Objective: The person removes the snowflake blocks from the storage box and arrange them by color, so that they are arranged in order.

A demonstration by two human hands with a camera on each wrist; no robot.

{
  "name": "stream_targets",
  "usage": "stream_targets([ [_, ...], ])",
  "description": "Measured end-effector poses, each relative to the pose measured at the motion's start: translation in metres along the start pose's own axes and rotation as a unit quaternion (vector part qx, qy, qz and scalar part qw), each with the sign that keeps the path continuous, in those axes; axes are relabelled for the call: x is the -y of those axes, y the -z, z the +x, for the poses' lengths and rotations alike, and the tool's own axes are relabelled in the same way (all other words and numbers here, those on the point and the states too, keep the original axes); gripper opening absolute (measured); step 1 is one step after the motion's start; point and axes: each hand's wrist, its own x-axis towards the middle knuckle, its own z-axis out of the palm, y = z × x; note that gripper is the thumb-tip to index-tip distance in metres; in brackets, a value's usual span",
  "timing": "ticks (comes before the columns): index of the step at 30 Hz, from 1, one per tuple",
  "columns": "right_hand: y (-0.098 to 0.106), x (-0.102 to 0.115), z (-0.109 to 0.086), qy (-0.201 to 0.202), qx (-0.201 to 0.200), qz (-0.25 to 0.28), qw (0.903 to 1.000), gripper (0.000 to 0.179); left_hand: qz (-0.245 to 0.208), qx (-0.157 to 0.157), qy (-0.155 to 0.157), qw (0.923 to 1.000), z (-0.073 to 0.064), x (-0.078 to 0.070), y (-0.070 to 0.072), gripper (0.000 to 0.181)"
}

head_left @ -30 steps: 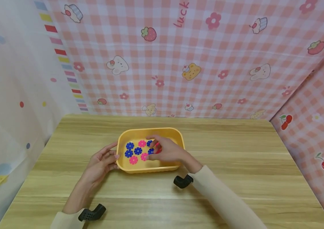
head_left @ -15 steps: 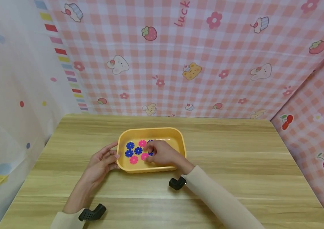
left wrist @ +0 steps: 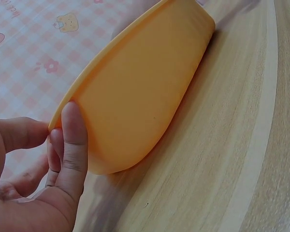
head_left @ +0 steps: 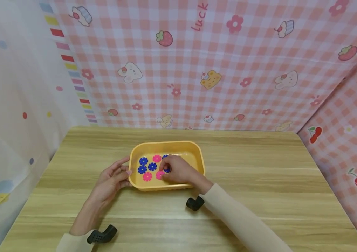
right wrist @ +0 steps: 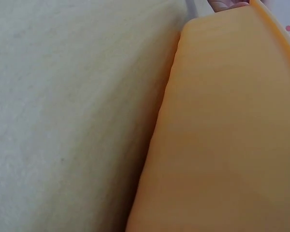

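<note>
The head view alone shows the inside of the yellow tray (head_left: 165, 187), set on the table (head_left: 260, 182), with blue discs (head_left: 152, 166) and pink discs (head_left: 147, 176) lying in its left and middle parts. There the left hand (head_left: 111, 178) grips the tray's left end, while the right hand (head_left: 179, 169) reaches in with bent fingers beside a pink disc; whether they pinch it, I cannot tell. The left wrist view shows the rim clamped between thumb and fingers. The right wrist view shows the long outer wall, with fingers at its far end.
</note>
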Motion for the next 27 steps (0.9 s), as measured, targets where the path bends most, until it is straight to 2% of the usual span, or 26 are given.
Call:
stream_targets([
  [5,-0.001,-0.003,-0.001,0.002,-0.019,0.005,0.9998,0.014,0.015,-0.007,0.013,0.9998,-0.001,-0.001,-0.001,0.062],
  [10,0.000,-0.001,-0.003,0.000,-0.021,0.019,0.9996,0.010,0.020,-0.012,0.021,0.9995,-0.002,-0.002,-0.001,0.061],
  [17,0.009,0.005,-0.005,0.004,-0.039,0.043,0.9983,0.007,0.015,-0.010,0.011,0.9998,0.000,-0.002,0.000,0.061],
  [27,0.015,0.009,-0.017,0.023,-0.058,0.050,0.9968,0.006,0.004,-0.004,0.002,1.0000,-0.002,-0.002,-0.001,0.063],
])
